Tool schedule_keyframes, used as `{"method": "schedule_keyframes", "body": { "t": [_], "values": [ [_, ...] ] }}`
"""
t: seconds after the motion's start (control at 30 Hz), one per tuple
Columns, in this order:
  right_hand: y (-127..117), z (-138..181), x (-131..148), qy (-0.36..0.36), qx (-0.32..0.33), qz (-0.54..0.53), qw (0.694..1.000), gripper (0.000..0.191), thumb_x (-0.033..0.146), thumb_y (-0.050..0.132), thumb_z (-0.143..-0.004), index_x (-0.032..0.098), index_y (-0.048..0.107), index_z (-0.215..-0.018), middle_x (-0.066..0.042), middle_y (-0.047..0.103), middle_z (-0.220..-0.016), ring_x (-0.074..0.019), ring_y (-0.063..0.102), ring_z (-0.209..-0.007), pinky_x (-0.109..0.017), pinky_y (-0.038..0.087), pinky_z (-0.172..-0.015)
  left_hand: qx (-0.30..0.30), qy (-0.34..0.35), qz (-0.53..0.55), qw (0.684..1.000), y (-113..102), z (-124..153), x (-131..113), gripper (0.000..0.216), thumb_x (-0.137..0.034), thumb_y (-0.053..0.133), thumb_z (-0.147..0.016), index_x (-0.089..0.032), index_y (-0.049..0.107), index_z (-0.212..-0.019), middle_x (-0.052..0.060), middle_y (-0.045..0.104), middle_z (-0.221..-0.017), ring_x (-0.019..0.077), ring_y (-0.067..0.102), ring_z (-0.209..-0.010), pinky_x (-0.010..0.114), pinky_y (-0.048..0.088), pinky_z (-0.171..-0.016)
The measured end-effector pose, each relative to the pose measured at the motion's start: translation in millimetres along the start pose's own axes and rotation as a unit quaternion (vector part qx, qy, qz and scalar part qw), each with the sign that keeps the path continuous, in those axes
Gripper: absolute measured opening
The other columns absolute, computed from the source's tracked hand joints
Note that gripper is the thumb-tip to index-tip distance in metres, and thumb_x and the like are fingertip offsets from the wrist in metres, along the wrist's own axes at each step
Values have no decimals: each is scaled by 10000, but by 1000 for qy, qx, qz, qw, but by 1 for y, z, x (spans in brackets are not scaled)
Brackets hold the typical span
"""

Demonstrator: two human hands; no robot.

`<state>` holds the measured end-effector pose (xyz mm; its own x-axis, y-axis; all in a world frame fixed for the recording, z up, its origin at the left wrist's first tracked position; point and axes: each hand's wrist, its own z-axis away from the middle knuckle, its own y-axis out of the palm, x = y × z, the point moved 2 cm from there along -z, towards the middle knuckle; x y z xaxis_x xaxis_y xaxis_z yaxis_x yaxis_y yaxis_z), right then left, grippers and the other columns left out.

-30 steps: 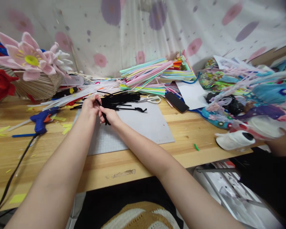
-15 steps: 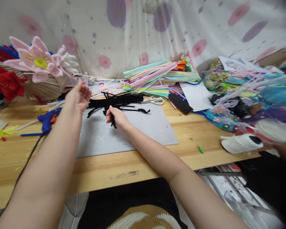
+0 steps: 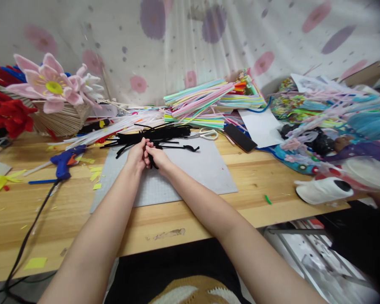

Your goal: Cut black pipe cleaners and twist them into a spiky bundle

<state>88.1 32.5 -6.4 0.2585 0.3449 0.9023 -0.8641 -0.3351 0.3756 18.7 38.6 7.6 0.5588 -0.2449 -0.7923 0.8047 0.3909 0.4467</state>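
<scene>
Both hands meet over the grey cutting mat point(image 3: 196, 177). My right hand point(image 3: 158, 157) is closed on a few black pipe cleaners point(image 3: 152, 163), whose ends stick out below the fingers. Against its fingertips, my left hand point(image 3: 138, 154) is curled round the same pieces; its grip is partly hidden. Just behind lies a thick bundle of black pipe cleaners point(image 3: 164, 132). One black stem with a bent, wider tip point(image 3: 190, 148) lies to the right on the mat.
White-handled scissors point(image 3: 208, 134) and a dark phone point(image 3: 240, 137) lie right of the bundle. A blue glue gun point(image 3: 63, 162) with its cord is at left, near fabric flowers point(image 3: 52, 86). Pastel pipe cleaners point(image 3: 202, 99) are piled behind. A white thread spool point(image 3: 323, 190) lies at right.
My left hand has come down and right from beside the bundle, open before, to close beside my right hand. My right hand has stayed nearly in place with the pipe cleaners.
</scene>
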Motion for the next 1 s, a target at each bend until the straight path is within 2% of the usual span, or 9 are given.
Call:
{"method": "schedule_keyframes", "body": {
  "t": [0.07,0.2,0.33,0.4,0.57,0.67,0.73,0.87,1.0],
  "values": [
    [0,-1,4,-19,-17,2,1000,367,252,372,-916,172,418,-561,66,415,-347,-59,364,-313,-179,296,-364,-26,-2,29,999,7,-2,-3,242,-275,453,-878,-152,532,-686,-23,510,-435,85,527,-374,151,343,-331],
    [-3,7,9,-18,-31,17,999,379,258,366,-914,172,415,-549,58,407,-345,-66,359,-326,-187,287,-376,-24,1,63,998,16,-7,-6,236,-216,462,-872,-145,533,-659,-16,513,-463,75,541,-426,167,442,-451],
    [-8,23,3,12,-8,30,999,368,289,372,-912,163,439,-573,47,436,-364,-65,373,-349,-184,279,-400,-31,37,115,992,14,-14,-5,201,-160,480,-855,-143,545,-665,-45,467,-450,55,520,-438,192,503,-584],
    [-10,27,-1,11,-11,17,1000,361,293,371,-912,163,435,-582,51,427,-359,-61,359,-346,-182,265,-401,-27,27,108,993,12,-16,-3,188,-165,492,-852,-143,560,-678,-39,489,-470,61,546,-468,197,505,-604],
    [-17,24,-6,14,-26,4,1000,342,273,345,-917,167,435,-605,50,451,-372,-64,382,-340,-184,279,-399,45,-28,6,999,4,-10,-1,258,-327,465,-874,-144,601,-753,21,621,-601,104,611,-541,205,486,-516],
    [-19,21,-6,3,-41,3,999,342,276,343,-919,167,432,-607,52,457,-372,-59,393,-334,-176,294,-399,84,-39,-68,993,-3,1,3,385,-434,425,-869,-120,617,-759,62,633,-601,112,566,-446,205,434,-398],
    [-18,20,-7,-2,-39,13,999,349,294,355,-917,165,435,-603,53,459,-373,-54,397,-335,-168,309,-403,97,-7,-92,991,-5,8,7,323,-396,498,-840,-110,625,-761,45,611,-559,87,497,-361,192,395,-353],
    [-16,22,-9,1,-8,67,998,352,325,387,-905,160,451,-601,41,483,-399,-59,422,-355,-176,360,-419,66,63,-87,992,-7,16,12,154,-276,642,-745,-123,619,-740,25,617,-580,61,466,-335,169,369,-335],
    [-30,23,2,10,54,185,981,203,292,595,-783,148,513,-667,20,563,-530,-77,502,-462,-190,416,-453,39,106,-98,989,-12,18,4,121,-228,658,-710,-119,622,-670,33,626,-572,83,538,-411,165,406,-381]
  ]
}}
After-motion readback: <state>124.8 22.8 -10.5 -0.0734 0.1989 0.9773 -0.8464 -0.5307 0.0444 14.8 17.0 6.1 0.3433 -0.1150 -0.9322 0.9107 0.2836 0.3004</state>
